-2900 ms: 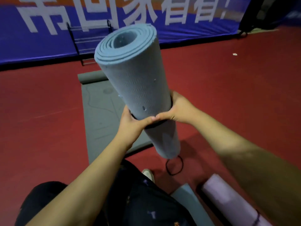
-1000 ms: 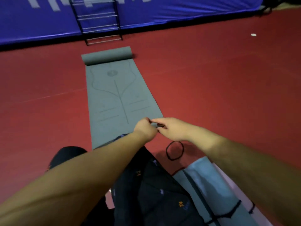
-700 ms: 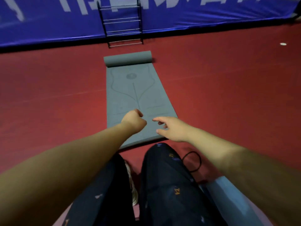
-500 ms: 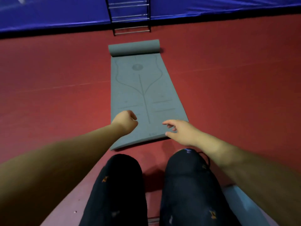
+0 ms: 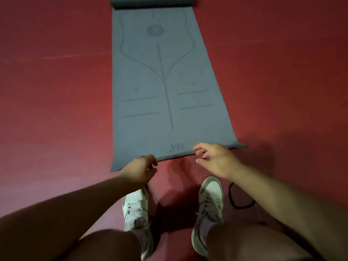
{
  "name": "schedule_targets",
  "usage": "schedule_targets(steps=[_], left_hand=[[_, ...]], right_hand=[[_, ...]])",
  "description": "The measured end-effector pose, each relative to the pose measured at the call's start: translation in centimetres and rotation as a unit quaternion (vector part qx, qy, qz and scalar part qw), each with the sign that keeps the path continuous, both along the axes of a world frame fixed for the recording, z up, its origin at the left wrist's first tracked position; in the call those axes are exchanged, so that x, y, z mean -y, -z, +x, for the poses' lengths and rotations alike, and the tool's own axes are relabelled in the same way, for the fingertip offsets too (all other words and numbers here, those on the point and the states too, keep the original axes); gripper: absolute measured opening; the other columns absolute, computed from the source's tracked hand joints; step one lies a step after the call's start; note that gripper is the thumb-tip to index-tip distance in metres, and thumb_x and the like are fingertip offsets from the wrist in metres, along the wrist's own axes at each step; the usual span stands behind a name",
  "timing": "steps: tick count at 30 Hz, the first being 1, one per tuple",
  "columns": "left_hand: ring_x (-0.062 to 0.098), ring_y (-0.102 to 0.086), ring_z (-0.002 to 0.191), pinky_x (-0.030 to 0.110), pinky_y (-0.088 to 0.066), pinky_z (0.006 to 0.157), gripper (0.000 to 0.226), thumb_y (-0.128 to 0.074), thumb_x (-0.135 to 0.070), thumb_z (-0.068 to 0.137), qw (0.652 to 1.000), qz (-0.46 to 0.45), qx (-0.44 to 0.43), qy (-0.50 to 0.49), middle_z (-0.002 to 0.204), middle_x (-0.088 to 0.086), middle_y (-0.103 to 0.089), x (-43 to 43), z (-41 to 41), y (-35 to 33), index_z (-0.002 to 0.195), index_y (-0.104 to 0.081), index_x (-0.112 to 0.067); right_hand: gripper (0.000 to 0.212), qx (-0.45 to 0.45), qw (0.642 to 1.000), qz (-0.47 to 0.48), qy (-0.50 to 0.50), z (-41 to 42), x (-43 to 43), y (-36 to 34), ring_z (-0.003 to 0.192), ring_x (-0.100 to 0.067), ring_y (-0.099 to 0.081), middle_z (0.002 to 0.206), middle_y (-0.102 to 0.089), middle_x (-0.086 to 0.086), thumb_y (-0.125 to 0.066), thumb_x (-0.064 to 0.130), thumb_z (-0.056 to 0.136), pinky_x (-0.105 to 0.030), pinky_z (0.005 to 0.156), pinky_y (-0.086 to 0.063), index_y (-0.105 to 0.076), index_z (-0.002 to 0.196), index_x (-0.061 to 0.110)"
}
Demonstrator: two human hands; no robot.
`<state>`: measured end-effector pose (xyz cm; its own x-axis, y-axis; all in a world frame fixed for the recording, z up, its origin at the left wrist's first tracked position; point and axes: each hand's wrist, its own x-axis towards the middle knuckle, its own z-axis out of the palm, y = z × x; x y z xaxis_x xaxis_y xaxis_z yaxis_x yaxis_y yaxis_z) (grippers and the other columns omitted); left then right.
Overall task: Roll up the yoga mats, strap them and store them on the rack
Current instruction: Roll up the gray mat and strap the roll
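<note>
1. One grey yoga mat (image 5: 165, 81) lies flat on the red floor (image 5: 56, 91), running away from me. Its far end is curled into a roll (image 5: 150, 1) at the top of the view.
2. Printed on the mat are one long centre line, two curved lines that branch off it, one round emblem near the far end, and four short bars, two on each side.
3. One small mark (image 5: 177, 147) sits near the mat's near edge. It is upside down to me and I cannot read it for certain.
4. My two hands are at that near edge. My left hand (image 5: 140, 171) covers the edge near the left corner with its fingers loosely curled. I cannot tell whether it grips the mat.
5. My right hand (image 5: 216, 159) is over the edge further right, with relaxed, spread fingers and nothing in it.
6. My two white shoes, left (image 5: 135, 206) and right (image 5: 210, 196), stand on the floor just short of the mat.
7. One black strap (image 5: 231, 198) lies in a loop on the floor beside my right shoe, partly hidden under my right forearm.
</note>
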<state>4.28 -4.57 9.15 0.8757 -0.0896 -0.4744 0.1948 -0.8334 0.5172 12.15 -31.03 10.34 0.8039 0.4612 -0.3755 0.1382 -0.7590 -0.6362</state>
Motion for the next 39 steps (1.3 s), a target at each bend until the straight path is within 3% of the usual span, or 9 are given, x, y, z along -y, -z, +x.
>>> schedule_targets(steps=[4,6,10,14,19,23,27,32,39], left_hand=[[0.022,-0.064,0.089,0.031,-0.049,0.078,0.020,-0.051,-0.016,0.098,0.999,-0.011,0.012,0.043,0.099,-0.006,-0.057,-1.0,2.1,4.3,0.114,-0.061,-0.017],[0.024,-0.064,0.085,0.034,-0.053,0.076,0.019,-0.045,-0.029,0.095,0.996,-0.034,0.046,0.065,0.099,-0.002,-0.061,-1.1,2.5,6.8,0.107,-0.059,-0.025],[0.023,-0.061,0.080,0.033,-0.054,0.067,0.018,-0.040,-0.039,0.093,0.989,-0.034,0.062,0.126,0.092,0.001,-0.061,-0.5,2.7,12.9,0.096,-0.052,-0.026],[0.027,-0.056,0.090,0.037,-0.048,0.077,0.020,-0.047,-0.034,0.091,0.983,0.004,0.119,0.137,0.104,0.004,-0.055,0.0,3.1,17.6,0.106,-0.054,-0.023],[0.029,-0.043,0.090,0.041,-0.038,0.080,0.046,-0.053,-0.036,0.082,0.975,0.066,0.198,0.080,0.111,0.011,-0.050,0.5,3.8,21.2,0.123,-0.048,-0.016],[0.029,-0.040,0.096,0.040,-0.035,0.085,0.056,-0.065,-0.031,0.073,0.971,0.080,0.225,0.005,0.116,0.007,-0.044,1.3,4.2,23.1,0.124,-0.046,-0.018],[0.029,-0.041,0.098,0.039,-0.033,0.084,0.050,-0.062,-0.029,0.078,0.965,0.072,0.250,-0.017,0.117,0.003,-0.043,1.4,4.3,24.1,0.124,-0.047,-0.018],[0.027,-0.044,0.095,0.038,-0.032,0.076,0.048,-0.068,-0.023,0.079,0.955,0.114,0.274,0.015,0.113,0.006,-0.056,0.4,4.7,25.1,0.124,-0.052,-0.022],[0.023,-0.044,0.087,0.039,-0.037,0.076,0.036,-0.058,-0.033,0.080,0.968,0.051,0.244,-0.024,0.100,0.003,-0.059,-0.2,4.8,25.4,0.115,-0.058,-0.023]], right_hand=[[0.026,0.006,1.000,-0.022,-0.003,2.8,-0.6,5.3,0.078,-0.008,-0.065,0.096,-0.070,0.008,-0.077,0.019,0.079,-0.028,0.080,-0.054,-0.069,0.103,0.027],[0.024,0.011,0.999,-0.030,0.002,3.8,-1.1,7.9,0.081,-0.009,-0.066,0.092,-0.071,0.011,-0.077,0.021,0.078,-0.033,0.081,-0.055,-0.070,0.099,0.029],[0.022,0.008,0.999,-0.030,0.011,5.0,-1.6,12.5,0.080,-0.006,-0.066,0.091,-0.070,0.013,-0.077,0.021,0.078,-0.033,0.080,-0.055,-0.071,0.098,0.029],[0.019,0.016,0.999,-0.039,0.001,5.4,-1.6,16.1,0.078,-0.002,-0.064,0.094,-0.065,0.014,-0.074,0.023,0.080,-0.030,0.074,-0.053,-0.069,0.096,0.031],[0.029,0.060,0.997,-0.050,0.000,5.7,-2.0,19.2,0.075,-0.002,-0.051,0.097,-0.055,0.014,-0.078,0.026,0.074,-0.029,0.070,-0.048,-0.064,0.099,0.029],[0.040,0.080,0.995,-0.060,-0.006,5.5,-2.4,20.9,0.087,-0.014,-0.056,0.104,-0.056,0.007,-0.081,0.025,0.070,-0.029,0.076,-0.046,-0.064,0.106,0.026],[0.048,0.100,0.992,-0.062,-0.040,5.9,-1.8,21.5,0.100,-0.016,-0.050,0.109,-0.058,0.003,-0.079,0.020,0.070,-0.032,0.084,-0.046,-0.066,0.117,0.023],[0.042,0.198,0.970,-0.123,-0.065,6.0,-2.0,22.3,0.095,-0.021,-0.050,0.100,-0.062,0.008,-0.076,0.034,0.067,-0.038,0.079,-0.043,-0.069,0.108,0.027],[0.039,0.171,0.974,-0.115,-0.091,6.4,-2.3,22.9,0.094,-0.023,-0.053,0.099,-0.061,0.008,-0.070,0.041,0.067,-0.040,0.079,-0.048,-0.067,0.104,0.029]])
